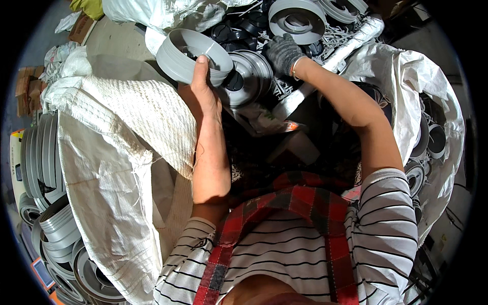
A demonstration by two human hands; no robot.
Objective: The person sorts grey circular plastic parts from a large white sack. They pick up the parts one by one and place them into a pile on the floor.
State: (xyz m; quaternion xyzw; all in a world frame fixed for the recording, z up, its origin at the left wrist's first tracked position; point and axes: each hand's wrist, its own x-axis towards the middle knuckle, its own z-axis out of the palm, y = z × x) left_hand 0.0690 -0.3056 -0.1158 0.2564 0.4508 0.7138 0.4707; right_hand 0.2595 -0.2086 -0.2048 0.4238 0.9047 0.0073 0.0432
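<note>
Two hands up top, and not much room to move. Your left hand [202,84] is bare, arm stretched straight up the middle, fingers wrapped round the rim of a grey plastic ring [190,56], thumb lying on its outer wall. You're holding the ring tilted, open side facing you, right above the pile of rings [300,20] at the top edge. Your right hand [282,52] wears a dark glove, elbow bent, fingers curled down into that pile; can't tell if they grip anything. White woven sacks [122,152] crowd in from the left and right edges. More grey rings sit stacked [56,229] at lower left.
</note>
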